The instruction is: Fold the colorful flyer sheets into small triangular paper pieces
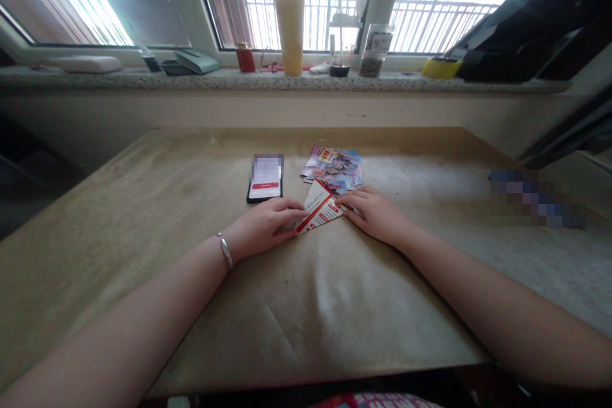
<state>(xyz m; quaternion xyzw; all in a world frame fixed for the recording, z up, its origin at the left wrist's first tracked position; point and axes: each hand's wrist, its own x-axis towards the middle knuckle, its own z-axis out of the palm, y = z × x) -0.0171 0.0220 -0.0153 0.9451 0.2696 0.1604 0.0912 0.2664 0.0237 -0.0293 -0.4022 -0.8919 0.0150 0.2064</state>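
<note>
A folded red-and-white leaflet (318,209) lies on the tan table (143,217) between my two hands. My left hand (261,227), with a silver bangle at the wrist, rests on the leaflet's left edge, fingers curled and pressing it. My right hand (375,211) pins the leaflet's right end with bent fingers. Just behind it lies a small stack of colourful flyers (335,166). A black phone (265,180) with a lit screen lies to the left of the flyers.
A granite windowsill (143,80) runs along the back, bearing a tall cup of pale drink (289,22), a small red container (245,57), a jar (375,51), a yellow tape roll (440,67) and a dark case (526,38). A blurred object (535,197) lies at the table's right.
</note>
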